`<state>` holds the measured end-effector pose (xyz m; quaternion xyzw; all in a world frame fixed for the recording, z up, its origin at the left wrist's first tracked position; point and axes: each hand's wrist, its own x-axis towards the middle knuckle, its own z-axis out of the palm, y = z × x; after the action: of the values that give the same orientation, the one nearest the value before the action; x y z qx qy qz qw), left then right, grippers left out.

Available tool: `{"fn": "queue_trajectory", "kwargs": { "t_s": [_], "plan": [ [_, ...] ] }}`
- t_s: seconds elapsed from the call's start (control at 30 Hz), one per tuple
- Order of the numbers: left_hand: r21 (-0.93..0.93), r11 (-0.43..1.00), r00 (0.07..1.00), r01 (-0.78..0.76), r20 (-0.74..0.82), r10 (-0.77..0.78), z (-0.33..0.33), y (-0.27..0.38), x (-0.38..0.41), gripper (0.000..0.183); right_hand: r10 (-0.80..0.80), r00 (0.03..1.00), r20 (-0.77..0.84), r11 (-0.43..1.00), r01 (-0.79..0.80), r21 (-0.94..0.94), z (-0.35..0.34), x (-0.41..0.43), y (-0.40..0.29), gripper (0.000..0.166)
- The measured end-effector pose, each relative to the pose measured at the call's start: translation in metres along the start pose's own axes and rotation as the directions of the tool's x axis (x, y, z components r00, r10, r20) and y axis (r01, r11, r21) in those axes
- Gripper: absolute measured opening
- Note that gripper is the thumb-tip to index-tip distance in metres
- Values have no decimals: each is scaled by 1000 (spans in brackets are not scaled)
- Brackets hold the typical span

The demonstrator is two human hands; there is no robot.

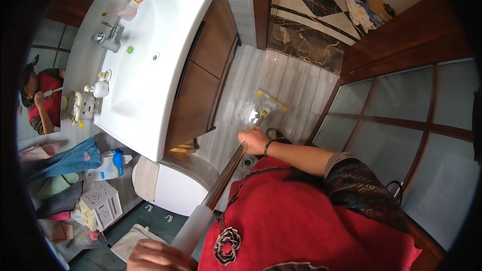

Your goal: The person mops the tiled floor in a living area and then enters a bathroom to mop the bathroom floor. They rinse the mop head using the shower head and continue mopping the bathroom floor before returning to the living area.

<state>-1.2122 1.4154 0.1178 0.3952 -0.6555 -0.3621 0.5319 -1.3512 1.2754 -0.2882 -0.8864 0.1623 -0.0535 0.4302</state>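
Note:
A long-handled mop runs slantwise across the view. My left hand (158,256), at the bottom edge, is closed around the grey grip (192,229) at the upper end of its pole. Farther down, my right hand (254,141) wraps the metal pole (228,173), a dark bracelet at the wrist. The white mop head (270,102) with yellow corners lies on the grey wood-look tile floor (241,79). Light glints off the floor beside the head. Part of a shoe (273,133) shows just behind it. A red apron (286,210) covers my front.
The white washbasin (147,82) tops a brown cabinet (196,113) at left. Beside it stands a white toilet (180,184). A frosted-glass door (399,98) flanks the right. Ahead, a dark marble threshold (305,45) crosses the doorway. Towels (71,158) hang near a tissue pack (107,165).

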Motion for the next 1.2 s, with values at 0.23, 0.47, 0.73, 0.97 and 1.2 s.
{"fn": "queue_trajectory", "kwargs": {
  "t_s": [0.23, 0.47, 0.73, 0.97, 1.2],
  "plan": [
    [-93, 980, 975, -175, 121, 186, -5, 1, -13, 33, -16, 998, 54, 999, 18, -49, -33, 7, -14, 13],
    [40, 987, 945, 156, -296, -137, 37, -74, -30, 28, 68, 997, -32, 972, -74, -225, -94, 53, 94, 13],
    [93, 915, 866, 392, -375, -332, 45, -82, -36, 35, -105, 972, -211, 977, 60, -207, -39, 69, 123, 15],
    [161, 986, 998, 52, 25, -57, -6, 3, -22, 32, -110, 990, 86, 992, 115, -46, -9, 58, 2, 9],
    [193, 981, 998, -31, 53, 21, 9, 0, -54, 28, -184, 943, 279, 965, 228, -132, -18, 94, -3, 13]
  ]
}}
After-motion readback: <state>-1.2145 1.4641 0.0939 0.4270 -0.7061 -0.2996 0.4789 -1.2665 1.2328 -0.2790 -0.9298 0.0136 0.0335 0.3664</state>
